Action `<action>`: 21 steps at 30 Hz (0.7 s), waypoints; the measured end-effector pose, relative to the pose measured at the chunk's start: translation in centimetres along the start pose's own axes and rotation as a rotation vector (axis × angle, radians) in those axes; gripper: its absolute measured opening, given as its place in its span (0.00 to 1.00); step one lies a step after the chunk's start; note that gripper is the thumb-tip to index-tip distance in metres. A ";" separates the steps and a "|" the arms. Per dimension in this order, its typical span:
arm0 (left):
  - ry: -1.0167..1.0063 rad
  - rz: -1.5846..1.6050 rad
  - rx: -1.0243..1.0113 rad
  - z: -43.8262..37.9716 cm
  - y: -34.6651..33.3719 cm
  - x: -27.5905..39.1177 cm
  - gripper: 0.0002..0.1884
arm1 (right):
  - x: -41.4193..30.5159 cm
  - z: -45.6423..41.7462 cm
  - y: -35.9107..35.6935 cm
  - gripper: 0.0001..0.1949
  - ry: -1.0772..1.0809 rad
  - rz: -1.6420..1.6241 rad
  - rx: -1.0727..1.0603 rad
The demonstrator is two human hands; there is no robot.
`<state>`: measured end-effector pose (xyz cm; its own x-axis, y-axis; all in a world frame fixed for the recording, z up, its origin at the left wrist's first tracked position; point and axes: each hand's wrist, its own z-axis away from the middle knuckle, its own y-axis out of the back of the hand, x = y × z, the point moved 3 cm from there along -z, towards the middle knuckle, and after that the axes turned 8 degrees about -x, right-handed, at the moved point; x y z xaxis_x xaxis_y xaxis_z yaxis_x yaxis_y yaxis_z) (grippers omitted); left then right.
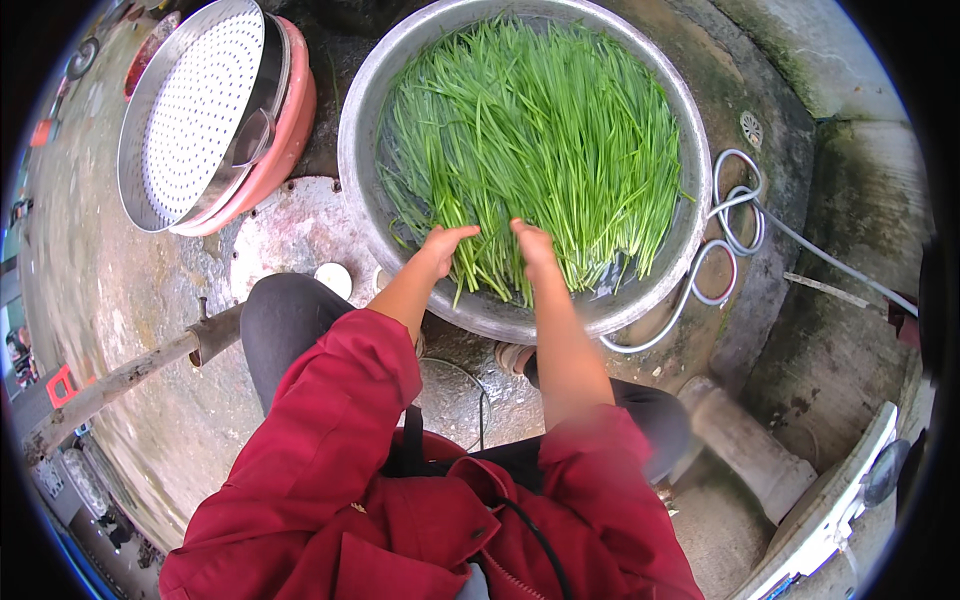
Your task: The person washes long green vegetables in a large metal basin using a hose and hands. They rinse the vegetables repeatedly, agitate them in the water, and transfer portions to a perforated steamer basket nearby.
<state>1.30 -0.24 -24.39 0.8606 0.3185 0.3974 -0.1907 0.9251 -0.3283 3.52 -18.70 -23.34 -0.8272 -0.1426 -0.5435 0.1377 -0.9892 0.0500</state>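
A wide round metal basin [701,172] in front of me holds a thick layer of long green leaves, which look like garlic chives [540,127], lying in water. The pale stem ends point towards me. At the near side, my left hand [444,247] cups one side of a bunch of the chives, its thumb lying over the leaves. My right hand [534,246] holds the other side of the same bunch, its thumb pointing away from me. The fingers of both hands are mostly hidden among the leaves. Both hands are inside the basin's rim.
Left of the basin, a perforated metal strainer [202,112] leans on a pink plastic tub [298,124]. Under them is a round stained board [262,247] with a white lid [334,280]. A grey hose [739,202] coils at right near a floor drain [751,129]. A pipe [142,367] crosses at left.
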 end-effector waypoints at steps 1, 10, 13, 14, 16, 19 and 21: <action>0.051 0.097 -0.119 -0.5 0.1 -0.3 0.41 | -0.4 0.8 -1.8 0.22 0.027 0.198 -0.004; -0.009 0.378 -0.048 1.4 -1.6 0.0 0.20 | 2.0 -0.7 2.2 0.18 0.329 0.261 0.407; 0.024 0.342 -0.040 0.7 -0.7 -1.0 0.19 | 0.7 0.5 0.9 0.25 0.275 0.524 0.341; 0.032 0.279 -0.052 0.3 -0.4 -1.4 0.20 | 0.3 1.3 -0.4 0.28 0.263 0.631 0.351; 0.041 0.195 -0.086 0.6 -2.1 -1.6 0.24 | 1.5 2.4 -3.7 0.33 0.339 1.067 0.232; -0.065 -0.020 0.077 0.5 -2.4 -1.4 0.32 | 1.4 2.4 -4.9 0.31 0.422 1.047 -0.059; 0.003 -0.012 0.141 0.1 -1.0 -0.7 0.32 | 0.0 1.8 -2.7 0.26 0.413 0.763 -0.399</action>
<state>0.79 -1.34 -24.25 0.8648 0.3063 0.3979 -0.2445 0.9490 -0.1992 2.18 -16.04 -21.94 -0.1904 -0.6459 -0.7393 0.7993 -0.5392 0.2652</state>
